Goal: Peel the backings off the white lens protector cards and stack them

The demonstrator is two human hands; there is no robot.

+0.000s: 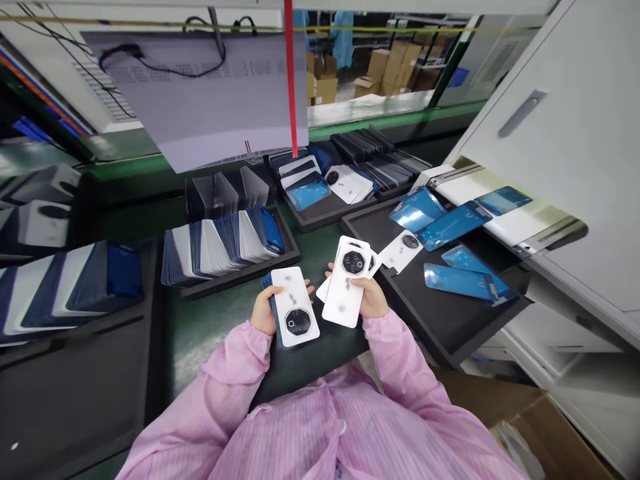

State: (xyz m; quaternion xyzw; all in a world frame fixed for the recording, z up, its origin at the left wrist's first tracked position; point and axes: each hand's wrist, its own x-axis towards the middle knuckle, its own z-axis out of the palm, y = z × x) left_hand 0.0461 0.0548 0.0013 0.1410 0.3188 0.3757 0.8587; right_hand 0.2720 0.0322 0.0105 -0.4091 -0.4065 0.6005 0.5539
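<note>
Left hand: the left hand (263, 310) is held low over the desk (320, 250), just ahead of the pink sleeve (220, 373), fingers curled round a small stack of back covers (295, 307); thumb side faces the camera.
Right hand: the right hand (373, 298) sits level with the left, near it but apart, closed on a fanned bunch of white covers (347, 283), fingertips showing at the left edge of the bunch.
Stack in left hand: top cover white, long axis running away from the person and tilted slightly left; its round camera ring lies at the near end (toward the body). Dark blue edges show beneath it.
Bunch in right hand: long axis also runs away from the person, leaning right; the camera ring lies at the far end, so the two top covers point opposite ways.
Hidden or unclear: both palms are covered by the parts; the count of covers in either hand cannot be told. The small marks on the white faces are too blurred to read.
Surroundings: a black tray (450, 313) to the right carries blue-filmed pieces (463, 279); a slotted tray of upright covers (225, 247) stands beyond the left hand.
</note>
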